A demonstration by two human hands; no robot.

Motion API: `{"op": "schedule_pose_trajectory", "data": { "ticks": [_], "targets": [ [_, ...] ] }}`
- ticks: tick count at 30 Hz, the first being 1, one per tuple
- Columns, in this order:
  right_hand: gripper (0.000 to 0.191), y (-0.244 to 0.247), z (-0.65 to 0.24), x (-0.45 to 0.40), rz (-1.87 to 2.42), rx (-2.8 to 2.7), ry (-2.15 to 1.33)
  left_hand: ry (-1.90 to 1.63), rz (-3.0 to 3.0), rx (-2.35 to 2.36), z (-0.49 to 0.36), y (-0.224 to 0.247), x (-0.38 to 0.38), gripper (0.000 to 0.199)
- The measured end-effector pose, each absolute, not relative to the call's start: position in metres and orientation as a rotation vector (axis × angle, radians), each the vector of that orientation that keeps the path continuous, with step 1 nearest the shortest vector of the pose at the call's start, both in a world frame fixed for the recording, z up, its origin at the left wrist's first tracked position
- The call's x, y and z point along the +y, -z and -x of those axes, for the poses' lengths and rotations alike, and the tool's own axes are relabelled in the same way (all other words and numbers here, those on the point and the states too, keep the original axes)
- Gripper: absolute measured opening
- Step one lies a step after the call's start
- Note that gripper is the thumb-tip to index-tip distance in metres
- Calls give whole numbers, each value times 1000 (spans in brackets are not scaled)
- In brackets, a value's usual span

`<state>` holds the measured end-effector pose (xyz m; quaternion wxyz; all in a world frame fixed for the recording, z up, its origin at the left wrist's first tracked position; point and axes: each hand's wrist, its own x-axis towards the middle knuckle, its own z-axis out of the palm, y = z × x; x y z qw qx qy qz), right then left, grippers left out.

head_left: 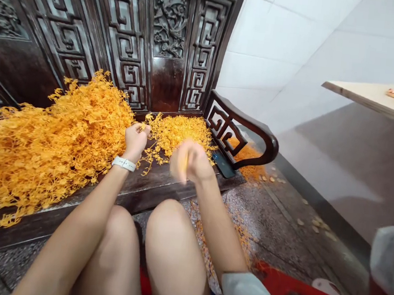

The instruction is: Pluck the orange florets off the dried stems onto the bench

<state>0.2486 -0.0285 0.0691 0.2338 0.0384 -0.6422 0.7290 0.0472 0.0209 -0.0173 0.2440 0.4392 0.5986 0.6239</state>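
Note:
On the bench seat to the left lies a large heap of orange plastic flower sprigs (79, 130), their thin stems tangled. A smaller, lower pile of orange plastic pieces (188, 130) sits to the right, against the bench back. My left hand (136, 141), with a white watch on the wrist, is closed in a pinch on an orange sprig between the two piles. In front of the smaller pile is my right hand (193, 161), smeared by motion. A yellow-orange patch shows among its curled fingers, too blurred to name.
The dark carved bench (168, 86) has an armrest (255, 130) at its right end, with a phone (223, 164) beside it. Orange bits (252, 160) litter the floor. A pale tabletop (367, 97) juts in at right. A red stool (308, 290) and a person's sleeve (390, 266) are at lower right.

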Motion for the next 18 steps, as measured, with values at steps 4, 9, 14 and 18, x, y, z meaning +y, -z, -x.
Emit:
{"op": "schedule_pose_trajectory", "data": {
  "ticks": [4, 9, 14, 18],
  "targets": [
    [23, -38, -229, 20, 464, -1033, -1695, -1713, -1162, 1529, -47, 13, 10, 21],
    [30, -12, -227, 24, 844, -1064, -1271, -1666, -1382, 1474, -51, 1, -7, 27],
    [39, -9, -236, 20, 754, -1355, -1253, -1616, -1504, 1382, -57, 0, -11, 25],
    [38, -3, -236, 24, 713, -1329, -1178, -1584, -1528, 1383, -58, 1, -10, 23]
  ]
}}
